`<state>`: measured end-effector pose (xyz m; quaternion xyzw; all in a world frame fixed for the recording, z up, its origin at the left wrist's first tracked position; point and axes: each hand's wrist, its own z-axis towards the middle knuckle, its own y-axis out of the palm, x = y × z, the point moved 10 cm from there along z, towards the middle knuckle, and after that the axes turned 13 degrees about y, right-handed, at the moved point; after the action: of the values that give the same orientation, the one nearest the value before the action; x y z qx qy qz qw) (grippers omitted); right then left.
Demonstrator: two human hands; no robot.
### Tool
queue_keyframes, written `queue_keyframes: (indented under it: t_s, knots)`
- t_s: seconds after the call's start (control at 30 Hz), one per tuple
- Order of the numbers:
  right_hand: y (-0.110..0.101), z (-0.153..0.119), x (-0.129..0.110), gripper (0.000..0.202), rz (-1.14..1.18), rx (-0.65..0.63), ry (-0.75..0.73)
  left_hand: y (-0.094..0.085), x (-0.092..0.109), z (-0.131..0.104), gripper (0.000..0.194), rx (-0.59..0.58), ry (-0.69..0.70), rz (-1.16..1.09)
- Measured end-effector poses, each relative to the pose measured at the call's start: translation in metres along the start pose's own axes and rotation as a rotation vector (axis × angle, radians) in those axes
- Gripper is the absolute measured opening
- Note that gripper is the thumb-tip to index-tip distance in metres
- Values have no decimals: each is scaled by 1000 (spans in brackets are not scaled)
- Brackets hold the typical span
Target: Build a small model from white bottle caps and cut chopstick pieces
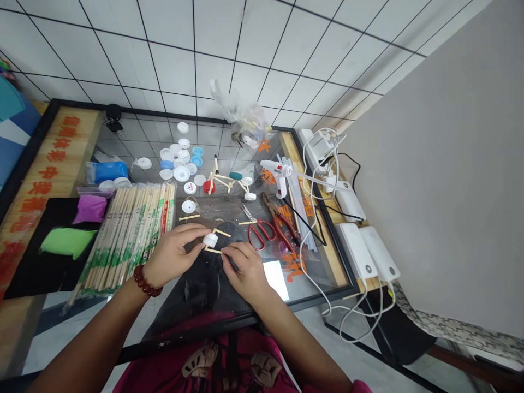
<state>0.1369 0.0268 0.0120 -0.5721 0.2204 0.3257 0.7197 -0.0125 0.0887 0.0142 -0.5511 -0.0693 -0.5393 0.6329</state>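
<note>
My left hand [176, 252] pinches a white bottle cap [210, 240] between thumb and fingers, just above the glass tabletop. Short pieces of wooden stick [222, 232] are joined to the cap and point to the right. My right hand [244, 267] is closed on the end of the nearer stick piece [213, 251]. Loose stick pieces [189, 217] lie beyond my hands. Behind them stands a small stick-and-cap model [223, 179] with a red cap and white caps. Red-handled scissors [261, 232] and pliers [281, 218] lie right of my right hand.
Bagged chopsticks [126, 234] lie at left, near green clay [67, 242], purple clay [90, 208] and a blue clay pack [107, 172]. White and blue bottle caps [181, 173] sit at the back. A glue gun [278, 173], glue sticks [301, 204] and corded power strips [356, 248] are right.
</note>
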Motion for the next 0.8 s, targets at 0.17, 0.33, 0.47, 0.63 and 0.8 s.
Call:
queue_keyframes:
  t_s: [0.17,0.33,0.47,0.63,0.8]
  knots:
    - [-2,-2,-1,17,-2,-8,9,0,4,1,23,0,15,1]
    - [-3,-3,0,14,-27,-11,23,0,13,3,24,-2,90,6]
    - [-2,-4,2,13,-60,-19,35,0,15,3,25,-10,99,13]
    - [-1,-3,3,12,-68,-33,46,1,14,2,26,-28,92,44]
    - [-2,-3,3,13,-60,-25,46,0,16,2,25,-6,115,77]
